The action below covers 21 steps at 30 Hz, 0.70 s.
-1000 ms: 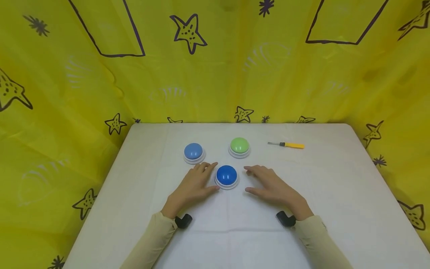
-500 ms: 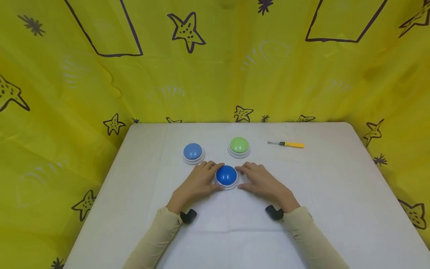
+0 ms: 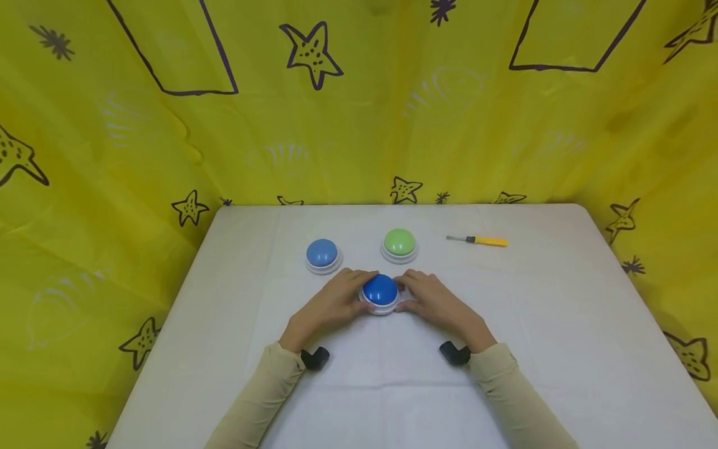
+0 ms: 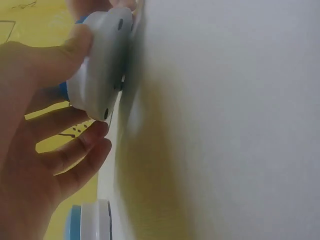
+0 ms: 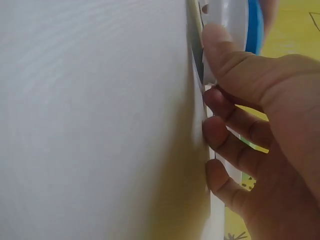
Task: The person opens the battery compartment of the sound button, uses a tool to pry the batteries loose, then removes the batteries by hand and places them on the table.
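Observation:
Both hands hold a dark blue dome push button (image 3: 380,289) with a round white base. My left hand (image 3: 335,298) grips its left side, the thumb (image 4: 77,45) against the base wall in the left wrist view. There the white base tilts, its left edge up off the table. My right hand (image 3: 437,304) pinches the right side, its thumb (image 5: 217,45) on the white base in the right wrist view. Beyond the hands stand a light blue push button (image 3: 322,252) at the left and a green push button (image 3: 400,242) in the middle.
A screwdriver (image 3: 490,241) with a yellow handle lies at the back right of the white table (image 3: 561,324). Yellow patterned curtains (image 3: 359,125) hang behind the table and along both sides. Each wrist wears a small black camera.
Both hands have moved inward from either side of the dark blue button and taken hold of it. The button has risen slightly and tilted. The other buttons and the screwdriver have stayed put.

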Each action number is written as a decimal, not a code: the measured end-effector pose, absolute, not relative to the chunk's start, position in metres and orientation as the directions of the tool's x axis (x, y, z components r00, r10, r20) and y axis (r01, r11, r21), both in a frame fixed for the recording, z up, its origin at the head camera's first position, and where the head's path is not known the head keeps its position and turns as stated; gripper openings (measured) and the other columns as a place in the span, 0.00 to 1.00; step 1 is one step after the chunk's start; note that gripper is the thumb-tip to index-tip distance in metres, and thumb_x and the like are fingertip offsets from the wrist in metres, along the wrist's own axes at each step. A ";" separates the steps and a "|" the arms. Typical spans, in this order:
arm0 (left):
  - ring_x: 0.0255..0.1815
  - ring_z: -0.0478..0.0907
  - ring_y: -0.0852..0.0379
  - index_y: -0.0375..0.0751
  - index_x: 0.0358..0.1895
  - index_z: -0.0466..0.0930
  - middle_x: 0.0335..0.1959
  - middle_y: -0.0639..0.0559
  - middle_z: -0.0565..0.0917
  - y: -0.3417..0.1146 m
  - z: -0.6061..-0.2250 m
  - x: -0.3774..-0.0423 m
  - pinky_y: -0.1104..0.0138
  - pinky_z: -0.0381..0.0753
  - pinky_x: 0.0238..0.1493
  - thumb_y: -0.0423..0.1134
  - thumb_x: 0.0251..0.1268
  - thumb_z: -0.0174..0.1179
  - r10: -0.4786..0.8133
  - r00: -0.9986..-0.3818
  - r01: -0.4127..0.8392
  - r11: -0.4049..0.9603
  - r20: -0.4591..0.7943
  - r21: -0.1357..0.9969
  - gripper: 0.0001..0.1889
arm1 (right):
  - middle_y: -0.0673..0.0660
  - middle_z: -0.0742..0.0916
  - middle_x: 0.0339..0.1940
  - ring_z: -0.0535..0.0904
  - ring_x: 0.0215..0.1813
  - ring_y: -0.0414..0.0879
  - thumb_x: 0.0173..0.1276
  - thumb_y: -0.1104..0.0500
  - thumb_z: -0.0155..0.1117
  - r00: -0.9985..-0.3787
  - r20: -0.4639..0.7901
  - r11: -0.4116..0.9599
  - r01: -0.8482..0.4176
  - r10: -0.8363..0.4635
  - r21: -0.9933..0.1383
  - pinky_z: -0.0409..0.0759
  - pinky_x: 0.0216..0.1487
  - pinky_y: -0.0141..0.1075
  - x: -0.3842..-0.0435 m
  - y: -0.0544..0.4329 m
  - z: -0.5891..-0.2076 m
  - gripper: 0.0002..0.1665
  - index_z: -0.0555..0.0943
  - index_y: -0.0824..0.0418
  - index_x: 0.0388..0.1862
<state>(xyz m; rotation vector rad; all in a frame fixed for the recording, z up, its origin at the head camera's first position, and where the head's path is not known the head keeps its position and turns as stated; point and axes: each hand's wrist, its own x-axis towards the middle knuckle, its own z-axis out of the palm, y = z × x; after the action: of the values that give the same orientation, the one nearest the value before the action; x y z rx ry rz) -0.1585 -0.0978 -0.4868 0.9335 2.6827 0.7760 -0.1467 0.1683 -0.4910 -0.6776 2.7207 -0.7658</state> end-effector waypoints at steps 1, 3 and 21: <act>0.67 0.75 0.52 0.49 0.79 0.67 0.72 0.50 0.79 -0.098 -0.487 -0.159 0.56 0.76 0.73 0.51 0.72 0.66 0.621 -0.784 0.516 0.655 -0.005 0.552 0.35 | 0.51 0.85 0.59 0.78 0.60 0.47 0.72 0.47 0.70 -0.865 -0.097 0.748 -0.363 -0.492 -0.556 0.76 0.70 0.54 -0.147 0.169 -0.492 0.33 0.76 0.55 0.72; 0.68 0.75 0.52 0.50 0.78 0.69 0.72 0.51 0.79 -0.099 -0.486 -0.160 0.55 0.75 0.73 0.50 0.72 0.66 0.607 -0.795 0.488 0.641 -0.002 0.593 0.34 | 0.50 0.85 0.58 0.78 0.59 0.46 0.73 0.46 0.70 -0.865 -0.090 0.727 -0.353 -0.493 -0.589 0.77 0.69 0.52 -0.147 0.170 -0.494 0.33 0.76 0.54 0.72; 0.62 0.78 0.47 0.60 0.82 0.60 0.72 0.44 0.73 -0.102 -0.484 -0.163 0.56 0.80 0.64 0.52 0.82 0.53 0.662 -0.734 0.099 0.329 -0.154 0.939 0.30 | 0.52 0.85 0.50 0.77 0.50 0.47 0.82 0.45 0.57 -0.906 0.009 0.596 -0.286 -0.424 -0.750 0.77 0.53 0.43 -0.150 0.178 -0.478 0.22 0.80 0.54 0.65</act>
<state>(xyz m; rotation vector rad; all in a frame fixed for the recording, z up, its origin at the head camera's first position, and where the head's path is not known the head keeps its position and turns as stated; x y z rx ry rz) -0.1630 -0.1016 -0.4845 0.6666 2.0763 1.4123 -0.1497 0.1778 -0.4776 -0.5954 2.6511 -1.2005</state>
